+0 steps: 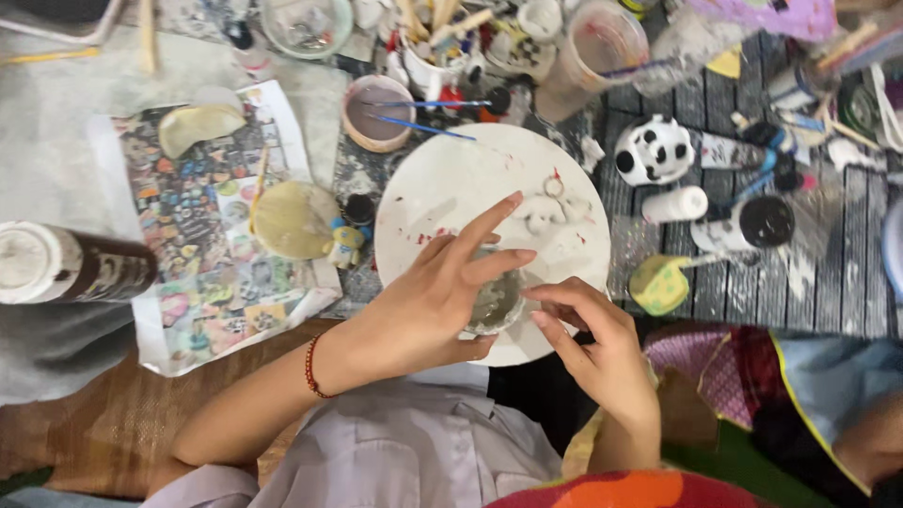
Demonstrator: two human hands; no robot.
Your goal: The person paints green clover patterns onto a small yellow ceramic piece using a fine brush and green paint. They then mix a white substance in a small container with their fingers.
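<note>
While both hands meet at the near edge of the plate, state is as follows:

left hand: left hand [442, 296] cups a small grey clay bowl [496, 303]; fingers [489, 224] spread and curved over its far rim, thumb under the near side. Red bead bracelet [311, 367] on the wrist.
right hand: right hand [602, 348] just right of the bowl; fingertips [538, 293] narrow, pinched toward its right rim. Touching or just short: cannot tell.
clay bowl: over the near part of the white round plate [451, 179], between both hands. Resting on the plate or lifted off it: cannot tell.
plate: centre of the tabletop [847, 273], smeared with red flecks; small white clay pieces [550, 209] on its far-right part.
left of plate: printed paper sheet [202, 273] with two pale clay discs [293, 220] and a small blue-yellow figure [346, 241]; dark bottle [71, 263] lying at far left.
far of plate: pink cup [376, 113] with blue brushes [423, 115] across it; clutter of paint pots behind.
right of plate: black-and-white spotted figurine [654, 150], white tube [679, 204], black round lid [767, 222], yellow-green blob [660, 285].
</note>
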